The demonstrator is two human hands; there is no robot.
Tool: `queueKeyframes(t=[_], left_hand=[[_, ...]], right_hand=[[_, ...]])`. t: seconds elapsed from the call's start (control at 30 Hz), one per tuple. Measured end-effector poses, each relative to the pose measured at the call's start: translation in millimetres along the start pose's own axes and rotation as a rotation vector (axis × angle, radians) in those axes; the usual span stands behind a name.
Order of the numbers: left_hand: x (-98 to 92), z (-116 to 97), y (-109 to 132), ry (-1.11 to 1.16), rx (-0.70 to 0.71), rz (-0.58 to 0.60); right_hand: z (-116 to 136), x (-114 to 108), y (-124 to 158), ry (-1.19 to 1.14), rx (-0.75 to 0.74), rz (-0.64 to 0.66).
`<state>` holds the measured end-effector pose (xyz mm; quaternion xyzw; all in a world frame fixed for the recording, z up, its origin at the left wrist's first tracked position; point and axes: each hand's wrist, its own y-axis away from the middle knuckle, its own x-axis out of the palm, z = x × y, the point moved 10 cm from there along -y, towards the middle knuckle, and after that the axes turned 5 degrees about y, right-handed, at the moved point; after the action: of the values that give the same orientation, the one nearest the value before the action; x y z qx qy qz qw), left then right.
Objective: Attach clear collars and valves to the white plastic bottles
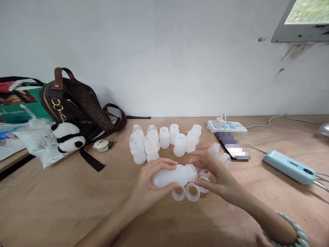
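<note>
A frosted white baby bottle (171, 176) lies sideways above the tabletop. My left hand (147, 185) is wrapped around its base and body, thumb below and fingers above. At the bottle's top end, a clear teat (199, 171) sticks out of the collar. My right hand (216, 173) arches around this end, its fingers raised above the collar and apart from the thumb. The thumb tip is close to the collar; whether it touches is unclear. Several translucent rings (192, 192) lie on the table under the bottle and my right hand, partly hidden.
Capped bottles (138, 151) and uncapped bottles (179, 145) stand behind my hands. Clear caps (215, 149) sit near a phone (232, 147) and a power strip (235, 127). A blue device (289, 166) lies right. A backpack (77, 106), panda charm (68, 137) and computer mouse (102, 145) are left.
</note>
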<state>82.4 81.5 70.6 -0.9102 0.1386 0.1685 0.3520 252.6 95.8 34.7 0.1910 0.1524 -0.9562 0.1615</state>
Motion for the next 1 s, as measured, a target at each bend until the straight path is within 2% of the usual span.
queueKeyframes(t=[0.17,0.37,0.53,0.6,0.7,0.77,0.9,1.0], left_hand=[[7.1,-3,2,0.004,0.019,0.037],[0.1,6,-2,0.101,-0.071,-0.017],[5.9,4,-2,0.134,-0.095,0.013],[7.7,6,-1,0.16,-0.126,0.019],[6.4,12,0,0.251,-0.202,-0.003],[6.4,17,0,0.322,-0.252,-0.008],[12.2,21,2,0.365,-0.289,0.037],[16.2,13,3,0.228,-0.194,0.084]], right_hand=[[-23,8,3,-0.075,0.172,0.008],[0,9,2,-0.118,-0.01,0.085],[-15,3,3,-0.065,0.101,0.003],[-9,1,3,-0.028,0.029,-0.005],[12,5,4,0.083,-0.158,0.059],[19,8,7,0.173,-0.223,0.075],[15,10,9,0.236,-0.196,0.044],[7,10,7,0.161,-0.128,0.013]])
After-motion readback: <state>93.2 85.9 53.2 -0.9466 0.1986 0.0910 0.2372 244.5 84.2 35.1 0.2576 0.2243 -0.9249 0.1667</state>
